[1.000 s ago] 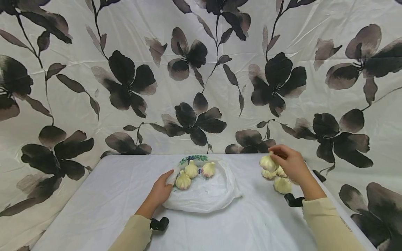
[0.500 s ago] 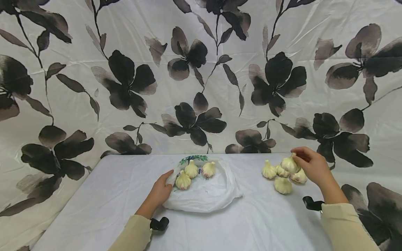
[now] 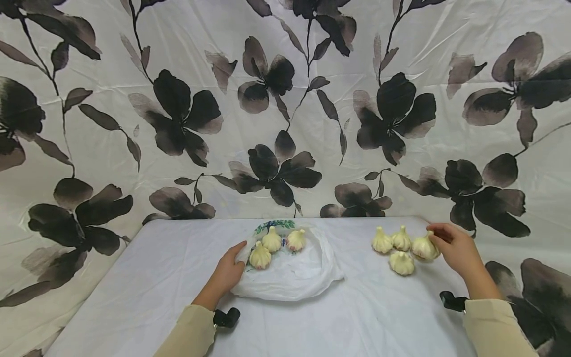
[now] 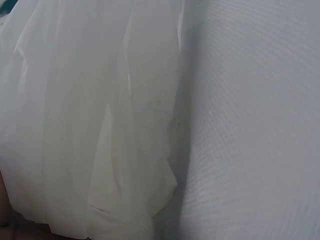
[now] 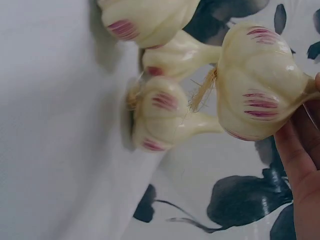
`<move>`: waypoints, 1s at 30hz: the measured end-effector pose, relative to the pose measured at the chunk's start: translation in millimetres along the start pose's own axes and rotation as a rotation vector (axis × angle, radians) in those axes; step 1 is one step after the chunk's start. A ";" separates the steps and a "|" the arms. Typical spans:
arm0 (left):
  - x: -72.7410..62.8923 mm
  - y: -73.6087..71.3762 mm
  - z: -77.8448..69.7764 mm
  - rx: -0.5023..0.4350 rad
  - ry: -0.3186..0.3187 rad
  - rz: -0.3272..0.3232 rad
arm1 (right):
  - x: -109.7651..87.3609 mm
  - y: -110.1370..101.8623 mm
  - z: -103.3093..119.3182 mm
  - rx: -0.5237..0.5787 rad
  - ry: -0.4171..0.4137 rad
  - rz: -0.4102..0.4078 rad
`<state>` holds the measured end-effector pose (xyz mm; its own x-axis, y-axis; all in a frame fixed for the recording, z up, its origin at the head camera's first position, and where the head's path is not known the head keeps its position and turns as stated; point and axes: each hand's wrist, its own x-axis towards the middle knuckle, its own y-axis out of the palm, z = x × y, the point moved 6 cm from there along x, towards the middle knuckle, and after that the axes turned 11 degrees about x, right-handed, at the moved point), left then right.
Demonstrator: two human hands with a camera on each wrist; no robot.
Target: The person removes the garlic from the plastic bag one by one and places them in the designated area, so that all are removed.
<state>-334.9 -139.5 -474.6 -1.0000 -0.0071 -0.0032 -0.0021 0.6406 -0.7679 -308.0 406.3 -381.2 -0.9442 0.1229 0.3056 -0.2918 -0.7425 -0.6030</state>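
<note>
In the head view, my right hand (image 3: 457, 250) pinches a whitish garlic bulb (image 3: 425, 248) by its stem at the right of a small garlic group. The right wrist view shows this held bulb (image 5: 257, 85) close up, purple-streaked, with dry roots pointing toward the others. Three more garlic bulbs, among them the near one (image 3: 402, 263), stand together to its left. My left hand (image 3: 228, 271) grips the left rim of a white plastic bag (image 3: 290, 292). Three bulbs, including a front one (image 3: 260, 256), lie in the bag's mouth.
A white cloth (image 3: 348, 317) covers the table. Behind it hangs a floral-patterned sheet (image 3: 330, 124), close to the table's far edge. The bag's wrinkled side (image 4: 100, 110) fills the left half of the left wrist view.
My right hand has carried the garlic bulb from the group's left side to its right, then lowered it. The left hand and the bag have stayed put.
</note>
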 end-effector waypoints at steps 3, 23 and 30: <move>0.4 -0.1 0.1 0.000 0.005 -0.006 | -1.2 1.2 -6.4 0.005 0.013 0.005; 3.9 1.6 3.6 -0.004 -0.011 -0.009 | -11.9 14.9 -36.2 -0.026 0.090 0.054; 3.4 1.6 3.4 -0.003 -0.012 -0.006 | -15.1 18.9 -43.1 -0.018 0.123 0.059</move>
<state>-338.2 -141.1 -478.0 -0.9998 -0.0204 -0.0060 -0.0085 0.6425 -0.7663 -305.8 418.8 -429.0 -0.9710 0.1605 0.1773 -0.2373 -0.7387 -0.6309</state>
